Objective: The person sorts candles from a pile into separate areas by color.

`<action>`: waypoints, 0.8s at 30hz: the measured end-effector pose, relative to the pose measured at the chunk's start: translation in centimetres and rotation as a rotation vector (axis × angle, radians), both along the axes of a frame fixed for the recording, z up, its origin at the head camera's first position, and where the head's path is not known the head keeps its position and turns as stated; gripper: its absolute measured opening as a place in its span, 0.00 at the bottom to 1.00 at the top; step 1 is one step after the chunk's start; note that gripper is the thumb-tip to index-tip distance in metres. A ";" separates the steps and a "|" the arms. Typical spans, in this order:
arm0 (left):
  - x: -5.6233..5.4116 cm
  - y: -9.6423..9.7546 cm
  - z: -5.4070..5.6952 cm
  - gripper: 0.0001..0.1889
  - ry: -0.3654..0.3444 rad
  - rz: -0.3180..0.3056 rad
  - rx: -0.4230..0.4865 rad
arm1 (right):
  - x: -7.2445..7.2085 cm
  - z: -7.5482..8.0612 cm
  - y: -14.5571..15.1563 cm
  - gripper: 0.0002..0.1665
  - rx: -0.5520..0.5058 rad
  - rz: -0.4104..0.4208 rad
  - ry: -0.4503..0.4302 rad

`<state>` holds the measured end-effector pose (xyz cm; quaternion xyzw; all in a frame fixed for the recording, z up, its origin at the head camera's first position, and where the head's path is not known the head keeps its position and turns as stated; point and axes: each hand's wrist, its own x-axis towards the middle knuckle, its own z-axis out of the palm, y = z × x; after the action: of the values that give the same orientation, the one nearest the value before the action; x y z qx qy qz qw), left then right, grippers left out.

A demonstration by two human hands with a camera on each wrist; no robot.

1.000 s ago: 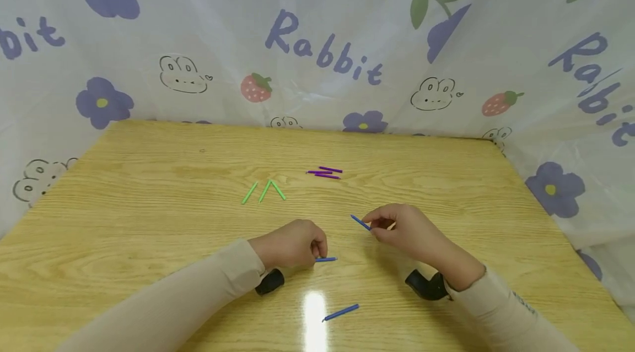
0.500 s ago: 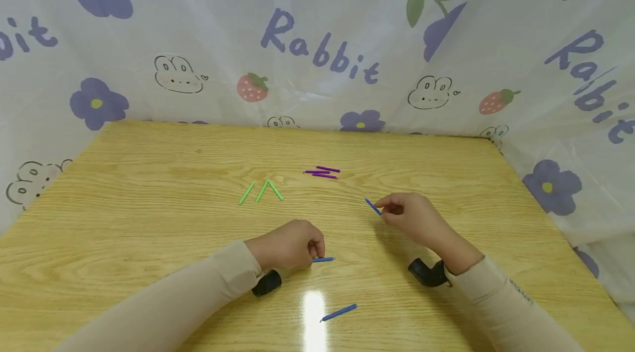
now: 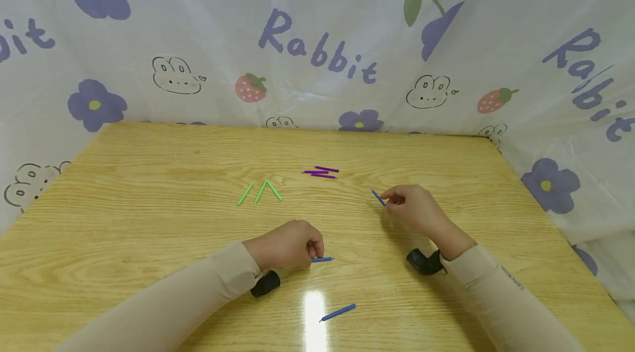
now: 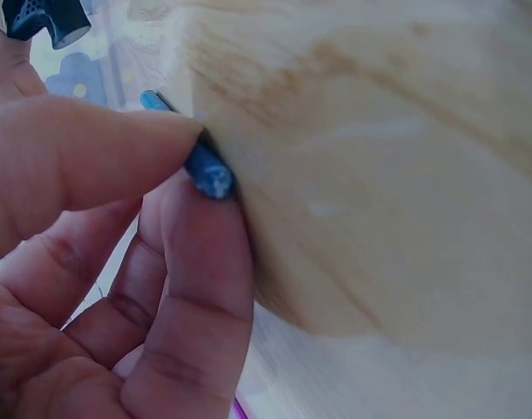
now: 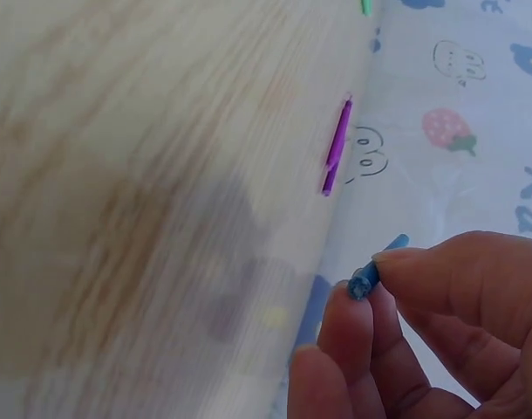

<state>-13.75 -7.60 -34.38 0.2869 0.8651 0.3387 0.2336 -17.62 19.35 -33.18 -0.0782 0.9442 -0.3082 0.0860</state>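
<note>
My left hand [image 3: 290, 244] pinches a thin blue candle [image 3: 323, 259] between thumb and forefinger, low over the table. In the left wrist view one end of that candle [image 4: 212, 175] pokes out past the fingertips. My right hand [image 3: 414, 210] pinches another blue candle [image 3: 378, 198], raised above the table and tilted; its blunt end [image 5: 360, 286] shows in the right wrist view. A third blue candle [image 3: 338, 312] lies near the front, its short wick pointing left. Both palms are mostly hidden in the head view.
Three green candles [image 3: 245, 194] lie left of centre, two of them meeting at a point. Three purple candles [image 3: 319, 172] lie close together farther back. The wooden table [image 3: 149, 176] meets a printed curtain [image 3: 317, 5] behind. Black wrist cameras [image 3: 424, 261] hang under both wrists.
My right hand has moved away from me and slightly right with its blue candle, getting farther from the left hand. The left hand has stayed almost in place. The view has shifted slightly.
</note>
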 end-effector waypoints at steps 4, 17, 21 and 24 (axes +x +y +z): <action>0.0 0.0 0.0 0.15 0.001 -0.001 0.004 | -0.5 -0.1 0.1 0.15 0.013 -0.008 -0.006; 0.1 -0.1 0.2 0.15 0.006 -0.010 0.006 | -2.5 -0.4 0.9 0.17 0.051 -0.043 -0.050; 0.1 0.0 0.2 0.14 0.001 -0.006 0.007 | -2.9 -0.5 1.0 0.17 0.079 -0.043 -0.035; 0.1 0.0 0.2 0.14 -0.003 -0.004 0.006 | -3.1 -0.6 1.1 0.17 0.096 -0.044 -0.041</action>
<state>-13.68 -7.62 -34.22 0.2889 0.8631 0.3413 0.2348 -20.72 20.41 -33.76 -0.0468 0.9574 -0.2661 0.1023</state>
